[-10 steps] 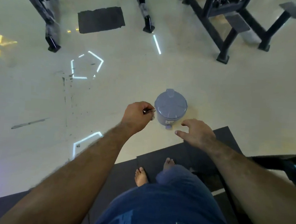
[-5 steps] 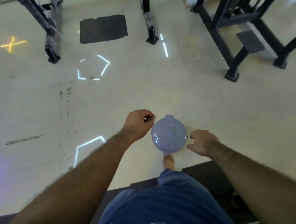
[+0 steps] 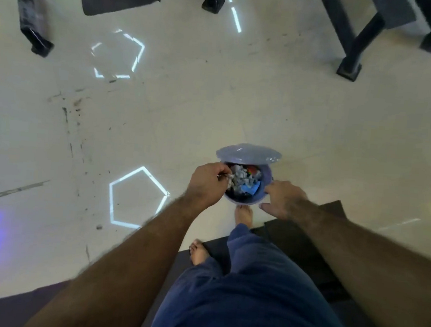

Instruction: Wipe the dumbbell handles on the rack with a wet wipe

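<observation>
With the left hand (image 3: 206, 185) pinching the used wipe (image 3: 227, 178) over the open bin (image 3: 263, 192), its lid up, and the right hand (image 3: 284, 200) relaxed beside it, the wipe could snag the rim and fall onto the floor (image 3: 213, 107).

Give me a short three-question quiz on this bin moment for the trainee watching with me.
1. True or false: the lid of the small pedal bin stands open.
2. Which hand pinches the crumpled wipe at the bin's rim?
A. left hand
B. right hand
C. neither
3. Fill the gap: a bare ____ is at the bin's near base.

Key
1. True; the rubbish inside shows.
2. A; the right hand hovers spread beside the bin with nothing in it.
3. foot
</observation>
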Available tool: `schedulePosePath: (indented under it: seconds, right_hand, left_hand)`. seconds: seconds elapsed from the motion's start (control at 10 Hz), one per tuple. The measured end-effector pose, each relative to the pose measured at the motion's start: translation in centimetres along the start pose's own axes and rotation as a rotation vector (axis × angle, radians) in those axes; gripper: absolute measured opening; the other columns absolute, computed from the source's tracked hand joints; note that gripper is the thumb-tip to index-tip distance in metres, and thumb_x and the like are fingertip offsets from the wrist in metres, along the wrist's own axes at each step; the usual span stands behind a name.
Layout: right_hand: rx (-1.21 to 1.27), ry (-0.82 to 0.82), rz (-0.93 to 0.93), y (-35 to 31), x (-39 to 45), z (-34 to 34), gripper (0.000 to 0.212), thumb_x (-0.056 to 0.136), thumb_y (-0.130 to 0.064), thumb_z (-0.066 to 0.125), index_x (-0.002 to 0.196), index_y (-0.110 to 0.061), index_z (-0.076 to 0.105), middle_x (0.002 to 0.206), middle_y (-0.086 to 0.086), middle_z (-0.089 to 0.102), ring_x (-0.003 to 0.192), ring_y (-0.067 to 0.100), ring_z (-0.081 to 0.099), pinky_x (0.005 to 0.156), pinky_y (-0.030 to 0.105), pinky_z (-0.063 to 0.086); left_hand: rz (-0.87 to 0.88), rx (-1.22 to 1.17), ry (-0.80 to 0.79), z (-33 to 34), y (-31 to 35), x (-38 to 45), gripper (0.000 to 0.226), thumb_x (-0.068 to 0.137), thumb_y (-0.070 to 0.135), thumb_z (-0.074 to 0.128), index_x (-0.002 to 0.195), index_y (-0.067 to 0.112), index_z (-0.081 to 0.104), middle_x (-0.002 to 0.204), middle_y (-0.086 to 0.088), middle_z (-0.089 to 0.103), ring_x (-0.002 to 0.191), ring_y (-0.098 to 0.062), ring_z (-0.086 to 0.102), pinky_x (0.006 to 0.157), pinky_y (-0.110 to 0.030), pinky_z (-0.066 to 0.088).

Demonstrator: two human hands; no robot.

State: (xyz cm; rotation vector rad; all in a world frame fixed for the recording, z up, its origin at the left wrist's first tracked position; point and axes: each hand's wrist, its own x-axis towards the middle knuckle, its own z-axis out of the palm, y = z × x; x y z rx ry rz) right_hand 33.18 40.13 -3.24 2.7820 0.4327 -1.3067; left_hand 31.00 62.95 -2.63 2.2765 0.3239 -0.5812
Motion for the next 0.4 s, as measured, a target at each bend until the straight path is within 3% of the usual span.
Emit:
schedulePosePath:
  seconds: [0.2,0.4]
  right_hand:
    - [0.005,-0.086,-0.026,0.5,2.6,3.7,0.053,0.098,-0.060,0.062,0.135,-0.022,0.062,0.136,0.006,0.064,0.121,0.029,0.061,0.099,0.046,0.054]
    - [-0.019,-0.125,-0.030,0.8,5.3,6.0,0.043,0.103,-0.055,0.055,0.129,-0.022,0.062,0.130,0.007,0.065,0.118,0.028,0.059,0.097,0.045,0.050]
  left_hand:
    - [-0.081,-0.033,-0.052,4.6,-2.9,1.4,0.024,0.095,0.020,0.064,0.114,0.024,0.078,0.109,0.001,0.078,0.098,-0.019,0.071,0.090,-0.036,0.059]
    - [-0.109,-0.023,-0.084,8.6,-3.9,4.9,0.033,0.098,0.028,0.065,0.129,0.023,0.074,0.127,-0.004,0.074,0.117,-0.025,0.068,0.101,-0.032,0.053]
